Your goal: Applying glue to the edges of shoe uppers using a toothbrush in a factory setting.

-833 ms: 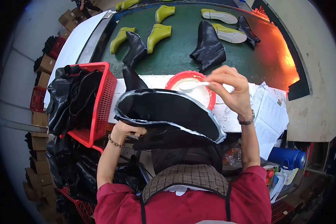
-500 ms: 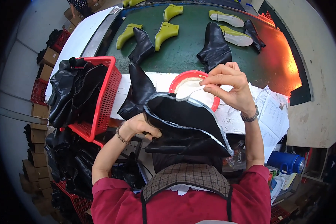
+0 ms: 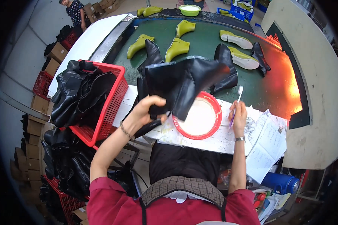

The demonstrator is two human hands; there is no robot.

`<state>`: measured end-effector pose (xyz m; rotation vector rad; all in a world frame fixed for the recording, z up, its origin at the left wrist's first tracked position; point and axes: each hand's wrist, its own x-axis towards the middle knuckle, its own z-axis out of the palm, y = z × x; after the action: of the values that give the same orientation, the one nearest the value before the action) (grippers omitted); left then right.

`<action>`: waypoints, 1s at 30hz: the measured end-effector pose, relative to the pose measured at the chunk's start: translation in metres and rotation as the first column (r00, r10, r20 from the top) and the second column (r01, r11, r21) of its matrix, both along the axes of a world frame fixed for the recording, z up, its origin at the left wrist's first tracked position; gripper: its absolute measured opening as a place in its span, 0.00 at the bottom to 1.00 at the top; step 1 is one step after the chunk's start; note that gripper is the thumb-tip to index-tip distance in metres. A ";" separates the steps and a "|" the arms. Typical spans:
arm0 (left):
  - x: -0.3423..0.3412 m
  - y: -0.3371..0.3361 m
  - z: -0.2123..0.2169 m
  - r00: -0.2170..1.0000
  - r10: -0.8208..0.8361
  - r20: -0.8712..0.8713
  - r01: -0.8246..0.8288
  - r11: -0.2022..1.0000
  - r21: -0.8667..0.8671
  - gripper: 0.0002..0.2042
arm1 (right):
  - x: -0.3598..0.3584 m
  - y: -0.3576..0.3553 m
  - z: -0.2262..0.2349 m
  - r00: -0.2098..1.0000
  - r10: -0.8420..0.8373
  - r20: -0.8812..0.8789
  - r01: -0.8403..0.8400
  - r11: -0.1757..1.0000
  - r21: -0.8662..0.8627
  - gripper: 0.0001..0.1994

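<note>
My left hand (image 3: 144,110) grips a black leather boot upper (image 3: 184,77) above the work table, its toe pointing right and slightly blurred. White paste shows along the edge of its opening. To the right, my right hand (image 3: 239,117) is closed around the handle of a toothbrush (image 3: 239,93), bristle end up. Between my hands, a red bowl (image 3: 218,123) of white paste stands on the white board, partly covered by the boot upper. Another black boot upper (image 3: 148,127) lies behind my left hand, mostly hidden.
A red basket (image 3: 118,88) heaped with black uppers stands at the left. On the green conveyor belt (image 3: 202,41) sit several yellow-green shoe lasts and black uppers, with a glowing heater tunnel at right. Papers (image 3: 266,144) and a blue flask (image 3: 283,183) are on the right. Someone (image 3: 77,14) stands far left.
The boot upper has swung up and away from me, its toe turning to the right. My right hand has left its edge with the toothbrush and moved down to the right of the bowl.
</note>
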<state>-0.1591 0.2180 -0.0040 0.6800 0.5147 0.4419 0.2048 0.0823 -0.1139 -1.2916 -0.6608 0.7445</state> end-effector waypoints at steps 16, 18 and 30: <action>0.215 0.240 -0.041 0.886 0.448 -0.122 -0.446 0.894 0.046 0.06 | -0.022 0.001 -0.028 0.981 -0.190 0.044 0.191 0.981 -0.042 0.08; 0.224 0.268 -0.047 0.863 0.499 -0.077 -0.499 0.866 0.023 0.07 | -0.021 0.003 -0.030 0.974 -0.195 0.116 0.203 0.977 -0.058 0.09; 0.180 0.449 -0.104 0.614 0.789 0.025 -0.788 0.615 -0.028 0.11 | -0.024 -0.006 -0.034 0.972 -0.216 0.094 0.228 0.964 -0.139 0.07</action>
<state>0.0209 0.6671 -0.1082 0.3889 0.7812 1.2959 0.1811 0.0762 -0.1481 -1.5113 -0.5188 0.5692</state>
